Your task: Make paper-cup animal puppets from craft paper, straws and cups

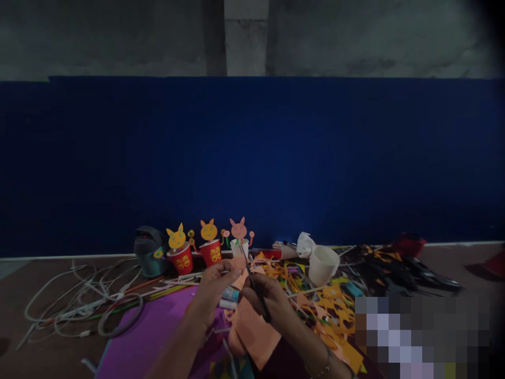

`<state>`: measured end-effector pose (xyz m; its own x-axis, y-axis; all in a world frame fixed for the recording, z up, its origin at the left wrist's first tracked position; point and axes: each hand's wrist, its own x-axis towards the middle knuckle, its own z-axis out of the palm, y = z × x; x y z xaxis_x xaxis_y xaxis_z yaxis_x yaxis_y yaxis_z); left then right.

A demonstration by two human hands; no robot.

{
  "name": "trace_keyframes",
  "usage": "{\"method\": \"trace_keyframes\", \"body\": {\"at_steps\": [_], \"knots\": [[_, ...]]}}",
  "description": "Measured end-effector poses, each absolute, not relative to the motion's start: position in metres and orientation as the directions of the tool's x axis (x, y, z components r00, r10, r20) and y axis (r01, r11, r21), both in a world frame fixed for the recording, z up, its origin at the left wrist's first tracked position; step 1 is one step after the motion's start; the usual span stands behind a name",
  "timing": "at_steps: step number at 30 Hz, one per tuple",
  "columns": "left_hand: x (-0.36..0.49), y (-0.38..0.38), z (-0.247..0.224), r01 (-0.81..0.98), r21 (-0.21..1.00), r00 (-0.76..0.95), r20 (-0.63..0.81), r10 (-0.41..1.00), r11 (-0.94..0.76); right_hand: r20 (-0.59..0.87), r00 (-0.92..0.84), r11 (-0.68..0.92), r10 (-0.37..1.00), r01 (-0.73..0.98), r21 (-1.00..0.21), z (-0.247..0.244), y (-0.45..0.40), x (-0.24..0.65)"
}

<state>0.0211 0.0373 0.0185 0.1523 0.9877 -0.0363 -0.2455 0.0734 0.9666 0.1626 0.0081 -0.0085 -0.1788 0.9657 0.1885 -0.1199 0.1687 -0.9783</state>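
Low in the middle of the head view, my right hand is closed around a pair of scissors, blades pointing up and away. Close beside it, my left hand pinches a small piece of pink-orange paper next to the blades. Whether the blades touch the paper I cannot tell. Under my hands lies a larger pink-orange sheet. Behind them stand two red paper cups and a white cup, each topped with a paper animal head, such as the pink one.
A purple sheet lies at left, with tangled white cables beyond it. A dark teal container stands behind. Yellow and orange paper scraps, a white cup and black plastic fill the right. A blue panel rises behind.
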Motion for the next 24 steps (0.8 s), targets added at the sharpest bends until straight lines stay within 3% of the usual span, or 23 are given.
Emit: {"method": "trace_keyframes", "body": {"at_steps": [24], "knots": [[0.001,0.047,0.028,-0.063,0.998,0.256,0.02,0.967,-0.004,0.119,-0.238,0.109,0.964,-0.054,-0.993,-0.006,0.007,0.166]]}}
